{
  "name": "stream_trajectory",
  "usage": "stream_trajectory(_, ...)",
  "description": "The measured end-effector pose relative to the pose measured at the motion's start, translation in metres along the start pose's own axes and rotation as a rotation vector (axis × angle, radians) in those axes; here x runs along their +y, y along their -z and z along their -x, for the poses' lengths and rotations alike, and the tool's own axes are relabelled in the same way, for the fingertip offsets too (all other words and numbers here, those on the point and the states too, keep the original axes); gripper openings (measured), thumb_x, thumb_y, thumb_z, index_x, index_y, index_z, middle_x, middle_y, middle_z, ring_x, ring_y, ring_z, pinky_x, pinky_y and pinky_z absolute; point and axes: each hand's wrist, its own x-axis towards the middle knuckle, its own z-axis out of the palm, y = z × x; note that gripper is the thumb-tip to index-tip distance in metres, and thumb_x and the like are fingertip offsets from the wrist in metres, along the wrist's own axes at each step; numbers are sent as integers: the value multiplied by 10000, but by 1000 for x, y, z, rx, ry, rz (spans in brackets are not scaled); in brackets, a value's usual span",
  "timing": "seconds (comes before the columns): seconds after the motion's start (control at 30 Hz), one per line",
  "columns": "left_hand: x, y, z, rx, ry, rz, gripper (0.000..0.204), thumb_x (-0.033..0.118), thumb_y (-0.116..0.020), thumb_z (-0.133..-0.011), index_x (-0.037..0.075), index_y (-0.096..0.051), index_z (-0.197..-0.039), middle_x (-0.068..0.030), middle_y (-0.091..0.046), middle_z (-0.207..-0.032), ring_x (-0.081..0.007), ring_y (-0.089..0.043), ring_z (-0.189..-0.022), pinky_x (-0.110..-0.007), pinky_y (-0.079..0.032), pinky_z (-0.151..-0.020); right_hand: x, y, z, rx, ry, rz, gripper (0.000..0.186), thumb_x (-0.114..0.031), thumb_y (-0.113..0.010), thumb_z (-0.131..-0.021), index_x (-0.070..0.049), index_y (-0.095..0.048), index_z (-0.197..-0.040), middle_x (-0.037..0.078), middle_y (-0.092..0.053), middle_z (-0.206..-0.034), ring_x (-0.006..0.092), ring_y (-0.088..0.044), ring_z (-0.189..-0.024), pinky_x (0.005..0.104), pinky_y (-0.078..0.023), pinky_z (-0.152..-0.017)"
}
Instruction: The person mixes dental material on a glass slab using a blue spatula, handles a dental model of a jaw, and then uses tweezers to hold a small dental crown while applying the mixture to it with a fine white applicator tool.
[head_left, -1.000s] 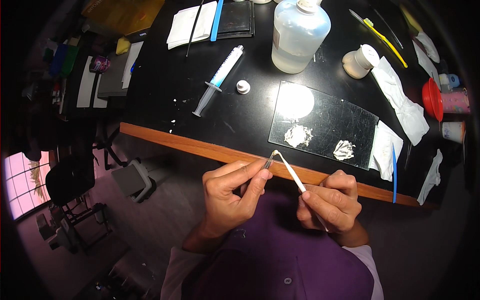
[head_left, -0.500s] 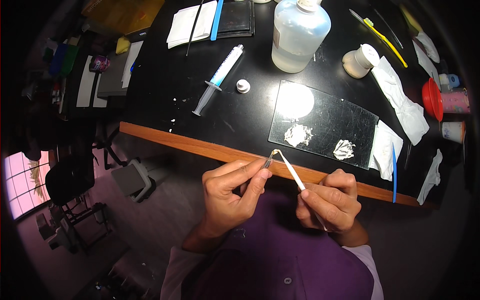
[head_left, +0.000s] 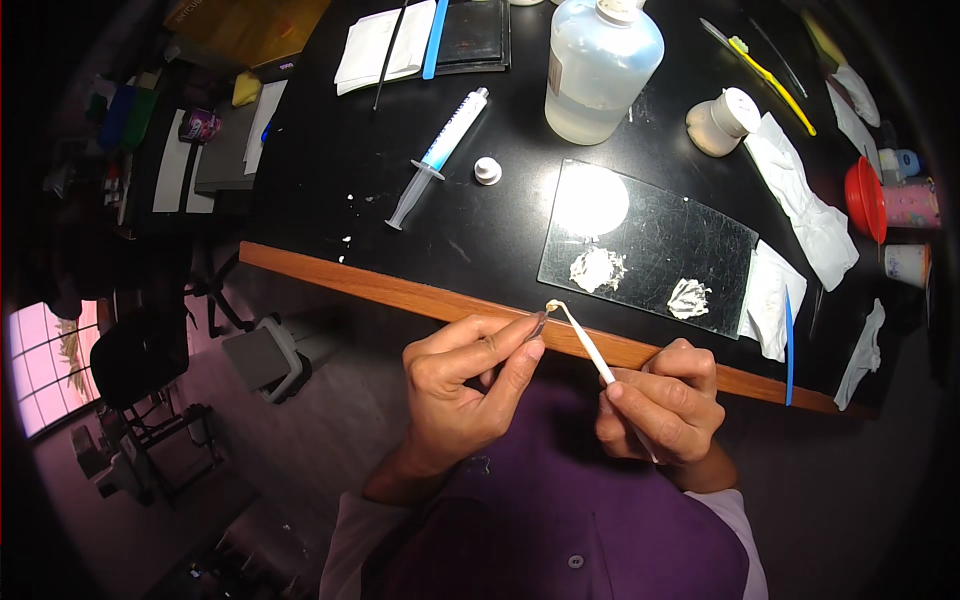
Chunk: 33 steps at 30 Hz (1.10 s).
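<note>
Over the table's front edge, my left hand pinches a small, thin grey piece between thumb and fingertips. At the upper end of that piece sits a tiny tan bit, too small to name. My right hand is closed around a white applicator stick with a bent tip. This tip meets the tan bit or lies right beside it; I cannot tell which. Beyond my hands lies a glass slab bearing two smeared white patches, a left one and a right one.
A syringe and a small white cap lie at left. Farther back stand a large translucent bottle and a small jar. Crumpled tissues, a yellow toothbrush and a blue strip lie at right.
Both hands keep their hold almost in place. The grey piece has tilted slightly to the right, and the applicator stick's tip has shifted a little with it.
</note>
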Motion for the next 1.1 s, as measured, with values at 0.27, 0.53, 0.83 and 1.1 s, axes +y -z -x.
stream_trajectory(0.27, -1, -1, 1, 14, 18, 18, 266, -29, -798, -933, -1, -816, -1196, -57, -769, -868, -21, -553, -584, -221, -391, -498, 1, 0, 0, -12, 10, 8, 265, -58, -883, -756, -107, -792, -1000, -10, -783, -919, 134, -554, -781, 265, -345, -502)
stream_trajectory(0.53, -1, -1, 0, 26, 35, 7, 239, -33, -793, -933, -10, -819, -1169, -35, -724, -773, -23, -496, -548, -235, -351, -487, 0, 2, -2, 20, -1, 16, 268, -14, -851, -751, -72, -781, -1003, 12, -763, -884, 152, -544, -765, 282, -347, -509)
stream_trajectory(0.83, 13, 6, -13, 84, -11, -303, 116, -19, -776, -923, -34, -811, -1033, -67, -750, -781, -47, -518, -536, -246, -350, -475, -6, 11, -9, -31, -175, 167, 265, 51, -780, -769, -3, -742, -1026, 63, -760, -861, 166, -533, -690, 290, -423, -631)
stream_trajectory(1.1, 20, 5, -23, -9, -28, -333, 87, -36, -751, -919, -49, -804, -987, -87, -749, -776, -85, -645, -607, -241, -396, -496, -4, 13, -8, -44, -181, 187, 314, 53, -782, -720, -8, -757, -1027, 49, -753, -833, 164, -549, -695, 285, -440, -641)
